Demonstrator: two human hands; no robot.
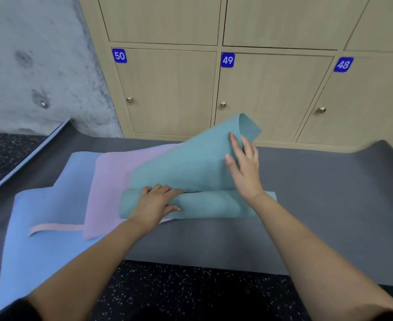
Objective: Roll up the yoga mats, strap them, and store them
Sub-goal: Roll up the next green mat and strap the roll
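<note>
Mats (112, 181) total four; left hand (153, 202) grips teal mat (186, 167).

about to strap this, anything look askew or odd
Yes. The free end of the teal textured yoga mat stands up off its roll, corner flopped over, against the right hand; the left hand grips the roll. The pink mat and blue mat beneath lie askew.

Even soft light, slight blur, wide-angle bending.
</note>
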